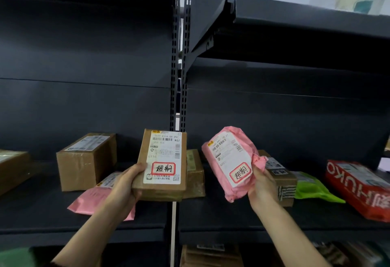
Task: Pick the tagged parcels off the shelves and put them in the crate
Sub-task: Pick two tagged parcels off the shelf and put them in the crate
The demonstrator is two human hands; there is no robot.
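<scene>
My left hand [123, 188] grips a flat brown cardboard parcel [145, 150] by its lower left corner, held up in front of the dark shelf. Its white label carries a red-bordered tag with handwriting. My right hand [262, 184] grips a pink plastic mailer [219, 173] by its right end, tilted to the left; it bears the same red-bordered tag. Both parcels are off the shelf, side by side. No crate is clearly in view.
On the shelf board [232, 214] lie a brown box [86, 161], a pink mailer [92, 199], small boxes [195, 173] [282, 180], a green bag [312, 188] and a red box [358, 188]. An upper shelf [295, 21] juts out at right. More parcels sit below.
</scene>
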